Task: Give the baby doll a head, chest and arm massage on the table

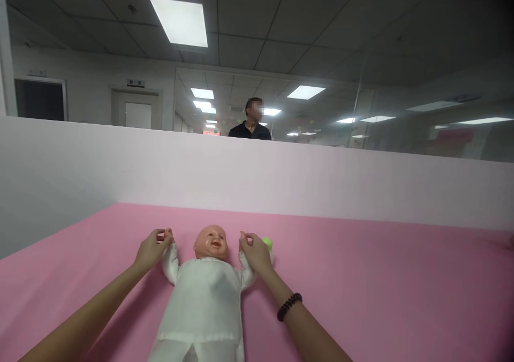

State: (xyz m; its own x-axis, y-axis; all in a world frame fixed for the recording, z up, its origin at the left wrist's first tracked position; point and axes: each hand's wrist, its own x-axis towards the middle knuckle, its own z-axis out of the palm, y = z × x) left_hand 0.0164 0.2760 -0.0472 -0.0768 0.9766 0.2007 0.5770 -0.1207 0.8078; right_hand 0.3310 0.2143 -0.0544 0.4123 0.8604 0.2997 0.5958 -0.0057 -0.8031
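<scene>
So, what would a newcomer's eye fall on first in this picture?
Probably the doll in white, lying face up at the bottom, left of centre, on pink cloth, with one of its small hands held in the left grip and the other in the right grip. After that, perhaps the bright ceiling light at the upper left, and another dark-shirted person behind the low white wall.

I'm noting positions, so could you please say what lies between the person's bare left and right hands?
In the head view, a white-clothed baby doll has its bald head between the left hand and right hand, with pink sheet showing either side.
</scene>
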